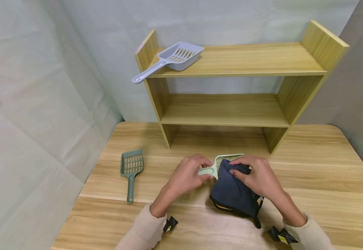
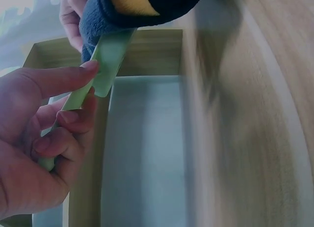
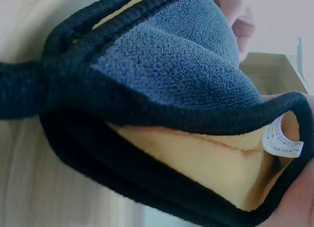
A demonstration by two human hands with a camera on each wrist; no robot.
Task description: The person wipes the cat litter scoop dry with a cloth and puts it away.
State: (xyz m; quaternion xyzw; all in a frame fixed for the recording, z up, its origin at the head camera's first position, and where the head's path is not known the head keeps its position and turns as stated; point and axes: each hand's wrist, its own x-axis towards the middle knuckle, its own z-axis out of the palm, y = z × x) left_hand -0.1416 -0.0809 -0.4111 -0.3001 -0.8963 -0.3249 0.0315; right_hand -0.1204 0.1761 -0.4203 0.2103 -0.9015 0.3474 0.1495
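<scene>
My left hand (image 1: 187, 174) pinches the handle of a light green litter scoop (image 1: 210, 171) between thumb and fingers. In the left wrist view the scoop's green edge (image 2: 110, 60) runs up under the cloth. A navy cloth (image 1: 232, 194) with black trim is draped over part of the scoop's pan. My right hand (image 1: 257, 175) grips this cloth at the pan, thumb on the near side. The right wrist view shows the cloth's fuzzy blue face (image 3: 181, 65), yellow inside and a white label (image 3: 282, 141). Much of the pan is hidden beneath the cloth.
A dark green litter scoop (image 1: 132, 170) lies on the wooden table (image 1: 100, 211) to the left. Behind the hands stands a wooden shelf (image 1: 225, 109). On its top board, at the left, a grey-blue litter scoop (image 1: 181, 55) rests with its handle jutting past the side.
</scene>
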